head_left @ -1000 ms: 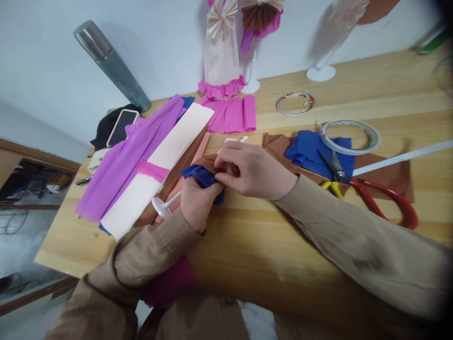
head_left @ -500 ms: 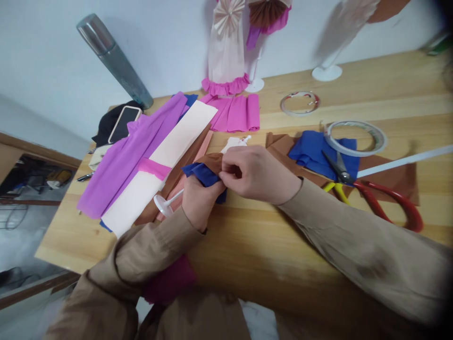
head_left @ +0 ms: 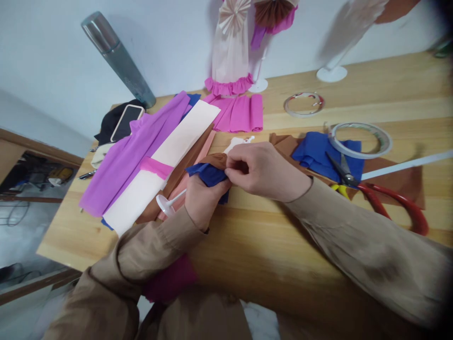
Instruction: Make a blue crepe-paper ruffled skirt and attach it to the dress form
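Note:
A miniature dress form lies tilted in my hands; its white torso (head_left: pixel 236 142) shows beyond my right knuckles and its round white base (head_left: pixel 164 206) sticks out on the left. Blue crepe paper (head_left: pixel 208 174) and a brown crepe paper piece (head_left: pixel 214 160) are gathered about its middle. My left hand (head_left: pixel 203 200) is closed round the stand and the lower part of the blue paper. With thumb and forefinger, my right hand (head_left: pixel 264 170) pinches the edge of the paper at the torso. The pinched spot itself is hidden by the fingers.
Scissors (head_left: pixel 348 178) with red and yellow handles lie at the right on blue and brown paper, beside a tape roll (head_left: pixel 387 141). A smaller roll (head_left: pixel 286 106) is behind. Purple paper (head_left: pixel 138 151), white strips (head_left: pixel 184 134), a phone (head_left: pixel 127 123) and a flask (head_left: pixel 123 66) occupy the left.
The view has shifted slightly, so everything sits a little further right. Both hands keep nearly the same hold on the dress form and paper.

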`<action>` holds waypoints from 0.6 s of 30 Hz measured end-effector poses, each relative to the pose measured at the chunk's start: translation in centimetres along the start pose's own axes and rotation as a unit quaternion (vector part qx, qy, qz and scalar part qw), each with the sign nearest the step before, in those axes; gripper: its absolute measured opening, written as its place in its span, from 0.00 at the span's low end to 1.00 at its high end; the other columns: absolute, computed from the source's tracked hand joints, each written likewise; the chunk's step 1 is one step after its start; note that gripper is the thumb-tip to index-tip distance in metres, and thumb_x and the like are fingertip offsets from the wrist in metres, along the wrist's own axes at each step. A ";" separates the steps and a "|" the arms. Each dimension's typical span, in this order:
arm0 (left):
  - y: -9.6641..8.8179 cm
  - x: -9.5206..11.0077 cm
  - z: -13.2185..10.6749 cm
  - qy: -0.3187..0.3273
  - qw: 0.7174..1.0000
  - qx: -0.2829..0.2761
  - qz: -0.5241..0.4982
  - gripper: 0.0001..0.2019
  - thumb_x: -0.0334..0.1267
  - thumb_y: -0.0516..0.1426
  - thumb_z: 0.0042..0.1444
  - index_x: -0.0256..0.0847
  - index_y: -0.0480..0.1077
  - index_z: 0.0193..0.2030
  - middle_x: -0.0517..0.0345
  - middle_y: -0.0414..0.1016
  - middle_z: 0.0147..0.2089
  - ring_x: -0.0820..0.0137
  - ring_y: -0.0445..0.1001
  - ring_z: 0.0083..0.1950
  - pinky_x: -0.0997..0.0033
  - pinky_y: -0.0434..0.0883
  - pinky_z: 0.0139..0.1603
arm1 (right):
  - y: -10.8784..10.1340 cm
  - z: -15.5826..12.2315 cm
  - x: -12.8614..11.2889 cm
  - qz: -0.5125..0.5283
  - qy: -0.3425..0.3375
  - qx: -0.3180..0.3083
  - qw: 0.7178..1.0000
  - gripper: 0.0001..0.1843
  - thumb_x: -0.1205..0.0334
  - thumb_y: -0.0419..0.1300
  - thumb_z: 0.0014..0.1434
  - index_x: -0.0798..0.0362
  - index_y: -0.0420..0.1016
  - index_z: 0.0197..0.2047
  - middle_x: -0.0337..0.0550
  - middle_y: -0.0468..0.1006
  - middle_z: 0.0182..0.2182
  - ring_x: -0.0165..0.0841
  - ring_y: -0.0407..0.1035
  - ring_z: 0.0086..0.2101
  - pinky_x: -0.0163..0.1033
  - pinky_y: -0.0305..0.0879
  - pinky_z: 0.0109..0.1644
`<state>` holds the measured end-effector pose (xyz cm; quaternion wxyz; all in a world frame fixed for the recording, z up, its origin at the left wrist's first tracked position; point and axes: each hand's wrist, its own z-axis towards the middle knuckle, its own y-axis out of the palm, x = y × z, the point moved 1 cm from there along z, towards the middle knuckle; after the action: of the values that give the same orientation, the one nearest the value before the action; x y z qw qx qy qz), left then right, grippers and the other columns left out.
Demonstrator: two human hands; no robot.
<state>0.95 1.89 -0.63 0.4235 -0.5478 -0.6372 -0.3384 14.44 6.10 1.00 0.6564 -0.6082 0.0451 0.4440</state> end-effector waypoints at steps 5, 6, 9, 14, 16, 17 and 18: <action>0.2 0.2 -0.3 0.023 1.000 -0.008 0.016 0.10 0.32 0.64 0.41 0.37 0.70 0.32 0.64 0.68 0.21 0.78 0.64 0.18 0.81 0.56 0.15 | -1.2 0.5 0.7 0.034 0.045 0.019 0.998 0.08 0.70 0.56 0.48 0.53 0.64 0.20 0.38 0.69 0.19 0.29 0.61 0.23 0.36 0.55 0.29; 0.3 0.4 -0.4 0.019 1.000 -0.008 0.013 0.10 0.32 0.63 0.42 0.37 0.69 0.33 0.63 0.68 0.22 0.79 0.62 0.18 0.81 0.54 0.14 | -1.3 0.5 0.8 0.035 0.052 0.024 0.998 0.08 0.70 0.56 0.49 0.53 0.64 0.20 0.38 0.69 0.19 0.29 0.62 0.23 0.37 0.55 0.29; 0.5 0.7 -0.7 -0.006 1.000 -0.013 0.006 0.13 0.34 0.61 0.42 0.37 0.67 0.37 0.62 0.69 0.23 0.79 0.59 0.16 0.81 0.50 0.12 | -1.5 0.5 1.0 0.027 0.064 0.035 0.997 0.08 0.69 0.57 0.49 0.53 0.65 0.20 0.38 0.70 0.19 0.29 0.62 0.22 0.37 0.56 0.29; 0.4 0.5 -0.5 -0.047 0.999 0.001 0.007 0.15 0.35 0.60 0.41 0.38 0.65 0.37 0.62 0.67 0.22 0.79 0.57 0.16 0.82 0.50 0.11 | -1.4 0.6 1.1 0.015 0.075 0.037 0.996 0.08 0.68 0.56 0.51 0.54 0.67 0.21 0.40 0.72 0.21 0.30 0.64 0.24 0.37 0.57 0.31; 0.4 0.4 -0.4 -0.048 0.999 -0.001 0.006 0.14 0.35 0.60 0.41 0.37 0.65 0.36 0.63 0.66 0.22 0.80 0.57 0.16 0.82 0.49 0.11 | -1.3 0.6 0.9 0.018 0.069 0.023 0.997 0.07 0.67 0.56 0.53 0.54 0.69 0.24 0.41 0.73 0.23 0.31 0.66 0.26 0.37 0.58 0.32; 0.4 0.4 -0.3 -0.044 0.999 -0.003 0.005 0.13 0.35 0.61 0.41 0.37 0.65 0.35 0.63 0.66 0.22 0.80 0.57 0.16 0.82 0.50 0.11 | -1.2 0.5 0.8 0.017 0.059 0.009 0.998 0.06 0.65 0.57 0.53 0.55 0.71 0.26 0.41 0.74 0.24 0.32 0.66 0.27 0.37 0.58 0.32; 0.4 0.3 -0.3 -0.037 0.999 -0.006 0.004 0.13 0.35 0.61 0.41 0.38 0.65 0.35 0.64 0.65 0.21 0.80 0.57 0.15 0.82 0.50 0.11 | -1.1 0.4 0.7 0.010 0.045 -0.006 0.999 0.05 0.63 0.58 0.53 0.55 0.72 0.29 0.42 0.75 0.26 0.32 0.67 0.27 0.37 0.59 0.33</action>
<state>1.34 1.84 -0.25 0.3977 -0.5654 -0.6480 -0.3198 15.34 6.98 1.52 0.6453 -0.6314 0.0783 0.4229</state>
